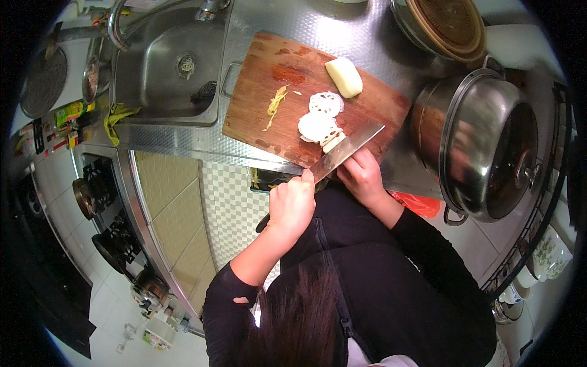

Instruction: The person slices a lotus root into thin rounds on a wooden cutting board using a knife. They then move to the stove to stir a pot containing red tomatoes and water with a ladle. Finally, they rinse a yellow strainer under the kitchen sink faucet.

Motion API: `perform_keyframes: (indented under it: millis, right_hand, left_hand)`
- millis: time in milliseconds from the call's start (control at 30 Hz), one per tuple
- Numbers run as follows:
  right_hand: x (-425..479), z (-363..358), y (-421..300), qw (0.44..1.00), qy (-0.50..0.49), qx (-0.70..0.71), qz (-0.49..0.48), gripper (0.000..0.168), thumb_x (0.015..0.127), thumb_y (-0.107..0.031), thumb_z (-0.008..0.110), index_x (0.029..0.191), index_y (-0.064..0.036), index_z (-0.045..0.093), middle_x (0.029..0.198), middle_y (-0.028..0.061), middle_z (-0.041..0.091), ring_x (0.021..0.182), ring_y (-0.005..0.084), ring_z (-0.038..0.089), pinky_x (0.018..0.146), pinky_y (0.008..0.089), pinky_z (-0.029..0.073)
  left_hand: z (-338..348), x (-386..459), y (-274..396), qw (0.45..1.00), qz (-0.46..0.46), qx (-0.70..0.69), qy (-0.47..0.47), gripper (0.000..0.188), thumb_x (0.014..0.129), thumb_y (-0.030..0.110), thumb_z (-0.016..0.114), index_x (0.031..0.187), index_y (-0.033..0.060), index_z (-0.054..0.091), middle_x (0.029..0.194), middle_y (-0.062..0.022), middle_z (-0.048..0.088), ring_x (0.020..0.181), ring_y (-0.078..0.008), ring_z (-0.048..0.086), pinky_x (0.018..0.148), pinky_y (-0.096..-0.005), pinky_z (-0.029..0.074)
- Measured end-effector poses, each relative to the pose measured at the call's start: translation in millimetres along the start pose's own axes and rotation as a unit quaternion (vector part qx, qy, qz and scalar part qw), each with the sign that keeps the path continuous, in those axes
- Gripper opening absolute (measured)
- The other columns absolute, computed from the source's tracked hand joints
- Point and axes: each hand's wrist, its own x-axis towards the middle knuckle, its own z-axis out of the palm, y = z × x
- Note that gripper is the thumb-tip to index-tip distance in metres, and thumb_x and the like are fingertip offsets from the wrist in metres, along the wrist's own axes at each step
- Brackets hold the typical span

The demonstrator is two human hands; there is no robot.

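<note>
My left hand point(292, 202) grips the handle of a broad-bladed kitchen cleaver point(348, 149), its blade slanting up to the right over the near part of a wooden cutting board point(247, 105). Close behind the blade are the curled fingers of my right hand point(364, 176); the blade and fingers hide whatever may lie under them. On the blade's far side, white lotus root slices point(316, 126) overlap, some reaching up to the steel. Another group of holed slices point(326, 104) lies just beyond. A peeled pale root vegetable point(345, 78) rests near the board's far edge, and yellowish shreds point(276, 108) lie to the left.
A steel sink point(156, 87) with a faucet point(117, 27) lies left of the board. On the right stands a large lidded steel pot point(477, 142), with a brown-lidded vessel point(445, 27) behind it. A yellow-green cloth point(117, 120) hangs by the sink's corner. Burners point(103, 181) are farther left.
</note>
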Motion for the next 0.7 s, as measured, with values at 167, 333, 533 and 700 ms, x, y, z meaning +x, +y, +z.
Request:
perform_keyframes:
  millis: [167,333,533,700]
  right_hand:
    - [2.0,-0.3,-0.6,1.0,0.015,0.006,-0.013,0.03,0.068,0.001,0.07,0.097,-0.002,0.065,0.097,0.0134,0.061,0.091,0.0345,0.061,0.078,0.0416,0.051]
    - [1.3,0.4,0.2,1.0,0.015,0.01,-0.003,0.035,0.065,0.003,0.072,0.099,-0.002,0.065,0.1,0.0143,0.063,0.094,0.0351,0.061,0.081,0.0418,0.051]
    - [6.4,-0.6,-3.2,0.999,0.029,-0.002,-0.016,0.033,0.067,0.001,0.07,0.1,0.0,0.065,0.103,0.0154,0.062,0.097,0.0351,0.062,0.083,0.0419,0.052]
    - [4.4,2.5,-0.7,0.999,0.042,0.002,-0.03,0.035,0.067,0.001,0.07,0.101,0.0,0.065,0.103,0.0157,0.063,0.097,0.0353,0.062,0.083,0.0422,0.052]
  left_hand:
    - [-4.1,-5.1,-1.1,0.999,0.027,0.021,0.006,0.008,0.081,0.004,0.058,0.088,0.0021,0.058,0.072,-0.0169,0.068,0.066,-0.035,0.07,0.06,-0.0457,0.056]
    - [1.2,1.0,-0.4,1.0,0.02,0.017,0.007,0.005,0.081,0.004,0.058,0.086,0.0026,0.058,0.07,-0.0171,0.068,0.066,-0.0355,0.07,0.06,-0.0461,0.056]
    - [37.0,45.0,4.2,0.999,0.018,-0.015,0.038,0.005,0.084,0.008,0.057,0.088,0.0042,0.058,0.069,-0.0202,0.065,0.068,-0.0401,0.067,0.062,-0.0504,0.054]
    - [36.1,52.6,4.7,0.997,0.049,-0.028,0.059,0.006,0.086,0.009,0.056,0.089,0.004,0.058,0.072,-0.0202,0.066,0.069,-0.04,0.067,0.063,-0.0503,0.054]
